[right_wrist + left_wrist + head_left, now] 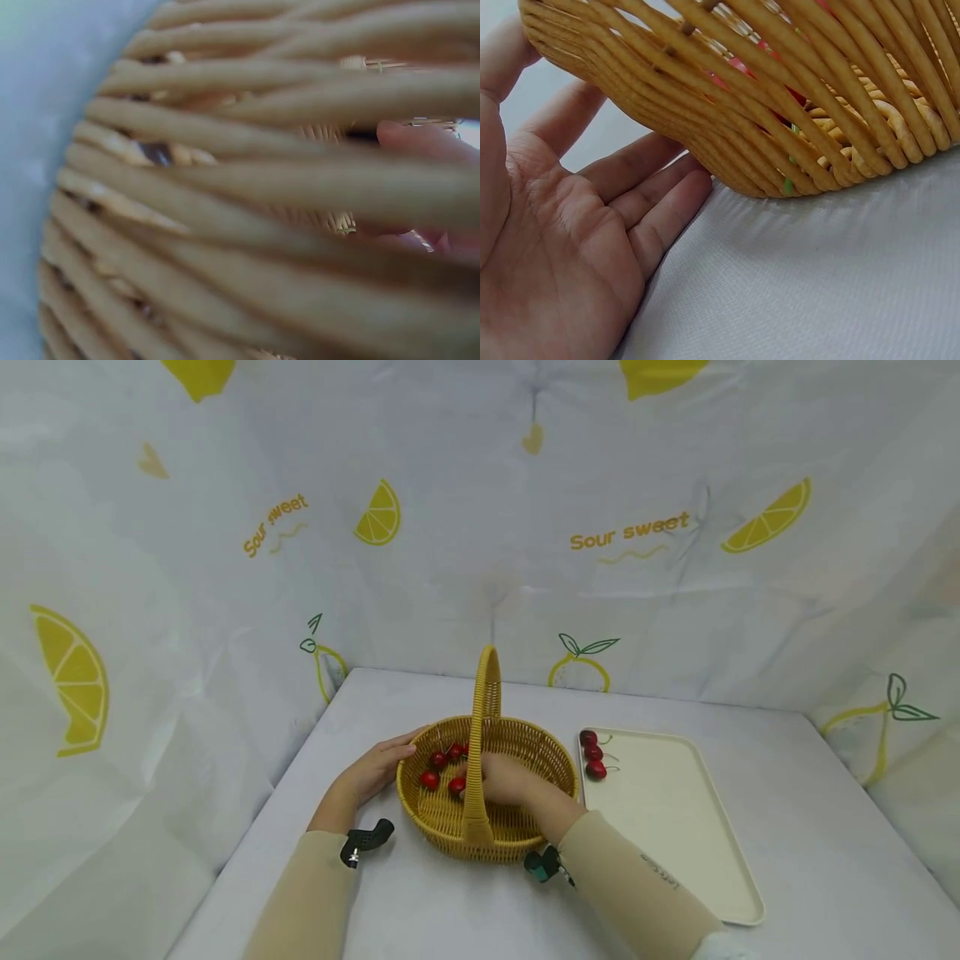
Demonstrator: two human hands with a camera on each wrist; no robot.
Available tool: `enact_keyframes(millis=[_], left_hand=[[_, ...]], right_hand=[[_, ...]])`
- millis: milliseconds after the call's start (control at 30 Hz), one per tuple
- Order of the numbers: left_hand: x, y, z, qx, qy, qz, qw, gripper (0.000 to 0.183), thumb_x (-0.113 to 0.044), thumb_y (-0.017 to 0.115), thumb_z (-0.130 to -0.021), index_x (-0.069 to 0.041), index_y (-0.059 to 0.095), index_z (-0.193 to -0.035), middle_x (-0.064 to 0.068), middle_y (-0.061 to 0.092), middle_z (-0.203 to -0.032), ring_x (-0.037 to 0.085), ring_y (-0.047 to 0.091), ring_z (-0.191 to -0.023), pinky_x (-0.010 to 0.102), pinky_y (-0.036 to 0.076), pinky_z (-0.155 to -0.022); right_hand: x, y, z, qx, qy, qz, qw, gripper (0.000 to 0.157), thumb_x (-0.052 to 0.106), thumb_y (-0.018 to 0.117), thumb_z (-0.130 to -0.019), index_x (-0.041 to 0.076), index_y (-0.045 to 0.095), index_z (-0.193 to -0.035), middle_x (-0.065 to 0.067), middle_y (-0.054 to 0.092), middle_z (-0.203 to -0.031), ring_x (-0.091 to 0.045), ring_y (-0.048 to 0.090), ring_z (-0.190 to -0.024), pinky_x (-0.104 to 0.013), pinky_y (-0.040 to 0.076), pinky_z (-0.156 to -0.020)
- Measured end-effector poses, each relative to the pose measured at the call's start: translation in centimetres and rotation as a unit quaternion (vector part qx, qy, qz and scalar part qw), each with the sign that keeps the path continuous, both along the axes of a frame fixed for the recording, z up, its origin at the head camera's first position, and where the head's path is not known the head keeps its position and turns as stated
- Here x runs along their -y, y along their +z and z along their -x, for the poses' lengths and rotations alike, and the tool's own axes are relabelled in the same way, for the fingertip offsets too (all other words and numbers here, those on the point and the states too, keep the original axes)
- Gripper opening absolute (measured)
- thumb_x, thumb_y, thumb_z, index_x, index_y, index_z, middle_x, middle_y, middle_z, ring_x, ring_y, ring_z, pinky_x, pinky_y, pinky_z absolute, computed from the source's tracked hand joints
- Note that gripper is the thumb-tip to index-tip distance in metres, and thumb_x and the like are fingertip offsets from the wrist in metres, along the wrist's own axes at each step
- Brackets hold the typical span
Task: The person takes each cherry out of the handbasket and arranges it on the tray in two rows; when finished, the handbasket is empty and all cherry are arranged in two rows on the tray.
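A woven, golden-brown basket [442,842] with a tall arched handle [477,760] stands in the middle of the table. Several red cherries [430,779] lie at its left side inside. My left hand [378,768] rests against the basket's left side; in the left wrist view its fingers [671,206] stretch straight along the weave. My right hand [506,778] reaches inside over the near right rim and pinches a cherry [457,786], the handle partly covering its fingers. Basket weave fills most of the right wrist view, with a bit of the right hand [427,142] showing through.
Right of the basket lies a cream tray [667,827], with three stemmed cherries [596,769] in a column at its far left corner. A white cloth covers the table [420,910]. Behind hangs a lemon-print curtain [480,543].
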State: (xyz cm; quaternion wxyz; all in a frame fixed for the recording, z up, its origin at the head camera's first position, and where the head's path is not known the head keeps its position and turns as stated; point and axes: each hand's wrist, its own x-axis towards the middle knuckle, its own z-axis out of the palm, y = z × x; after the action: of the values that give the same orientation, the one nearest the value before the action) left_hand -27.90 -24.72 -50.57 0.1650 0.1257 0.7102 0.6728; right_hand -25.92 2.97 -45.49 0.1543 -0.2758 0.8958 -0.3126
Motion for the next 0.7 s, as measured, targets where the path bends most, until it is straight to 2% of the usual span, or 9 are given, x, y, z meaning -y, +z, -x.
enact_keyframes(millis=[233,367,533,700], left_hand=[[0.0,0.0,0.0,0.003,0.006,0.0,1.0,0.056,-0.03,0.055,-0.104,-0.015,0.045,-0.157,0.0,0.039,-0.162,0.022,0.031,-0.151,0.044,0.025,-0.122],[0.0,0.0,0.1,-0.002,0.002,-0.005,1.0,0.055,-0.028,0.054,-0.105,-0.014,0.044,-0.157,0.001,0.039,-0.162,0.023,0.031,-0.151,0.044,0.024,-0.122],[-0.1,0.0,-0.1,-0.009,-0.007,-0.006,0.9999,0.054,-0.028,0.053,-0.106,-0.014,0.044,-0.157,0.001,0.039,-0.162,0.022,0.031,-0.151,0.042,0.025,-0.122],[0.0,0.2,-0.4,-0.008,-0.005,-0.009,0.9999,0.054,-0.028,0.054,-0.105,-0.013,0.044,-0.157,0.002,0.039,-0.162,0.023,0.031,-0.151,0.043,0.025,-0.122]], right_hand=[[0.3,-0.6,0.2,-0.016,0.023,-0.016,0.999,0.02,0.018,0.075,-0.093,0.013,0.074,-0.112,0.002,0.071,-0.107,-0.019,0.064,-0.107,-0.043,0.05,-0.099],[0.2,-0.4,0.0,-0.004,0.009,0.001,1.0,0.021,0.019,0.075,-0.093,0.012,0.073,-0.113,0.001,0.07,-0.106,-0.019,0.063,-0.101,-0.042,0.051,-0.095],[-0.5,0.4,-0.5,0.035,-0.03,0.059,0.997,0.026,0.02,0.076,-0.093,0.01,0.07,-0.116,-0.002,0.069,-0.103,-0.018,0.059,-0.09,-0.038,0.052,-0.08],[-0.9,1.0,-1.0,0.048,-0.028,0.092,0.994,0.021,0.015,0.072,-0.094,0.007,0.065,-0.111,-0.002,0.059,-0.083,-0.016,0.05,-0.07,-0.031,0.043,-0.062]])
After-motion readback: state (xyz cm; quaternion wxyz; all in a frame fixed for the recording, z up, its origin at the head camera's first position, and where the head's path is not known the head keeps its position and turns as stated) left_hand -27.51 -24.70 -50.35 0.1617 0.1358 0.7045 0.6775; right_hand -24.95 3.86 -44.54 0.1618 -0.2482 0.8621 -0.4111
